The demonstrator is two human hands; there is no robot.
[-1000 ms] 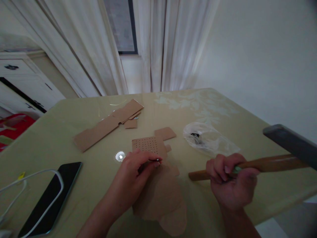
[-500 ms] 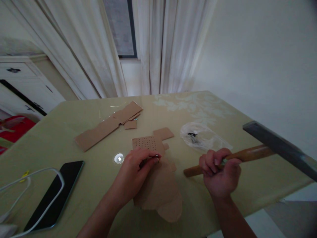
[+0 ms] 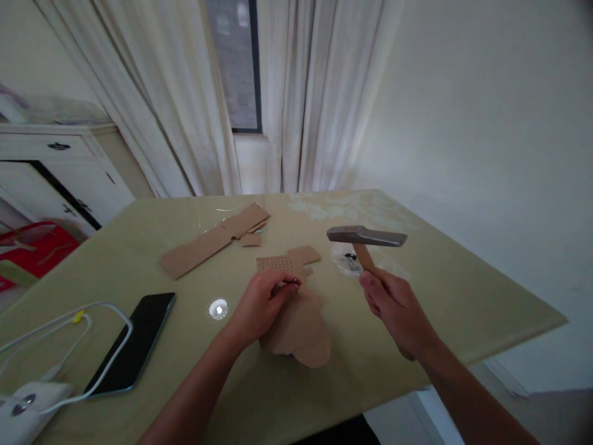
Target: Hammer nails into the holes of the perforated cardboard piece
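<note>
My right hand (image 3: 393, 303) is wrapped round the wooden handle of a hammer (image 3: 365, 235), whose metal head is raised above the table to the right of the cardboard. My left hand (image 3: 266, 303) rests on a brown cut-out cardboard piece (image 3: 301, 330), thumb and forefinger pinched on a small dark nail (image 3: 296, 283) that stands on the cardboard. Most of the nail is hidden by the fingertips. Beyond the left hand, rows of small holes dot the cardboard's far part (image 3: 275, 262).
A clear plastic bag (image 3: 340, 259) with small black things lies behind the hammer. Cardboard strips (image 3: 215, 238) lie at the back left. On the left are a black phone (image 3: 139, 340), a white cable (image 3: 111, 304) and a white power strip (image 3: 34, 411). Curtains hang beyond the table.
My right hand has turned the hammer from lying sideways to head up and swung the head leftward, nearer the cardboard. The left hand keeps its pinch. The camera view has shifted slightly.
</note>
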